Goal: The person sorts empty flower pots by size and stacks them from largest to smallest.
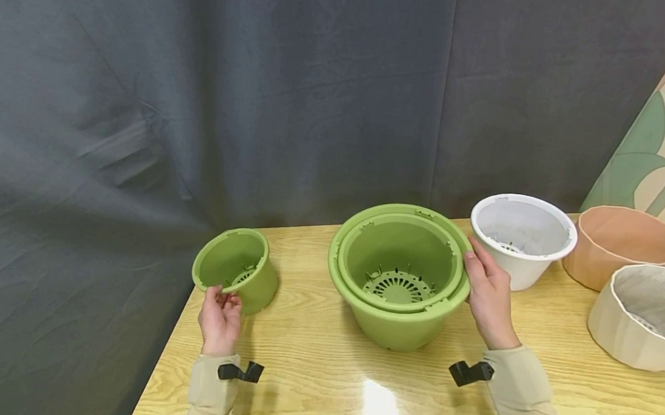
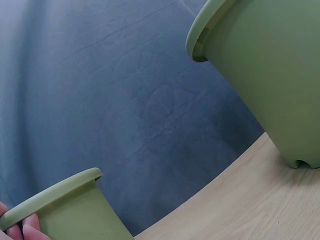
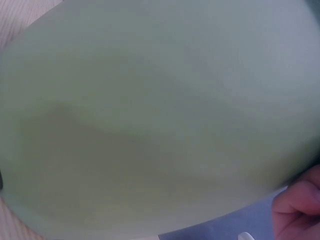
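Note:
On the left, a small green plastic flower pot point(image 1: 258, 287) has its near rim pinched between the thumb and fingers of my left hand point(image 1: 221, 321). In the left wrist view, those fingers point(image 2: 32, 226) lie at the rim's underside. A large green flower pot point(image 1: 396, 331) stands mid-table with a medium green pot point(image 1: 404, 243) nested inside; slots pierce the inner base. My right hand point(image 1: 489, 296) grips the large pot's right rim, thumb on top and other fingers mostly hidden. The large pot's wall point(image 3: 150, 110) fills most of the right wrist view.
Right of my right hand stands a white pot point(image 1: 525, 270). Farther right are a terracotta-coloured faceted pot point(image 1: 586, 267) and a cream faceted pot point(image 1: 622, 330). A dark grey curtain point(image 1: 327, 105) hangs behind the wooden table point(image 1: 311, 371), whose left edge runs near my left arm.

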Demonstrator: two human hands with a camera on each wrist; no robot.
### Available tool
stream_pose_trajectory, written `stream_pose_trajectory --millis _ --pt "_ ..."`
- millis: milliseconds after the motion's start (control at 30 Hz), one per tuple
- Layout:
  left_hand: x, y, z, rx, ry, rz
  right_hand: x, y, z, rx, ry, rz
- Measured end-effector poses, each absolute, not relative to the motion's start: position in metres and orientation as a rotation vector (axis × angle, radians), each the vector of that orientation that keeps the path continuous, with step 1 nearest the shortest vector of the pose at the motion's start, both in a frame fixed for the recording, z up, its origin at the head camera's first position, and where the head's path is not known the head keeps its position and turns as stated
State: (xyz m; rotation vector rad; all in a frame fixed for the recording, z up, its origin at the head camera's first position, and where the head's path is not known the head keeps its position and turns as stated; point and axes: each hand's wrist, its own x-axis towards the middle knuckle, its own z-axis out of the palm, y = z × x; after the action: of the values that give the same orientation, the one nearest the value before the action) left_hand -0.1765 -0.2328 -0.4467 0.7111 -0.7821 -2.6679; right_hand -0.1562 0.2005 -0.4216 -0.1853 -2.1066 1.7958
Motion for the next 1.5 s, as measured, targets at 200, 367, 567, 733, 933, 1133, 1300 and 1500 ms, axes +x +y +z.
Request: stream_pose_trajectory --millis 200,367,567,733,933,1133,1300,1500 --pt "-0.1736 -0.2324 -0.4462 0.702 -0.808 -2.672 -0.1562 0.2002 -0.4215 -0.161 -2.100 1.821" --pt "-0.1723 -0.2321 -0.4468 0.699 -0.825 -2.672 -0.1561 0.2002 -0.4214 -0.151 -2.095 1.833" --pt "-0.1717 -0.2319 -0.4476 0.687 -0.825 -2.679 -0.1561 0.2004 -0.4213 -0.150 -2.095 1.816" --pt "-0.1721 -0.2319 -0.4482 0.686 -0.811 -2.678 -0.1558 0.2005 -0.4210 -0.145 -2.095 1.818" --pt "-0.1714 -0.2320 -0.4483 0.677 -0.819 -2.689 -0.1549 0.2001 -0.4198 -0.141 -2.090 1.826" --pt "-0.1706 -0.2297 -0.4483 0.647 -0.826 -2.715 -0.1547 0.1996 -0.4195 -0.141 -2.087 1.827" --pt "-0.1710 -0.2276 -0.4492 0.628 -0.830 -2.728 -0.1550 0.1998 -0.4201 -0.143 -2.086 1.832" --pt "-0.1721 -0.2248 -0.4494 0.607 -0.834 -2.750 -0.1553 0.1998 -0.4199 -0.149 -2.080 1.850"
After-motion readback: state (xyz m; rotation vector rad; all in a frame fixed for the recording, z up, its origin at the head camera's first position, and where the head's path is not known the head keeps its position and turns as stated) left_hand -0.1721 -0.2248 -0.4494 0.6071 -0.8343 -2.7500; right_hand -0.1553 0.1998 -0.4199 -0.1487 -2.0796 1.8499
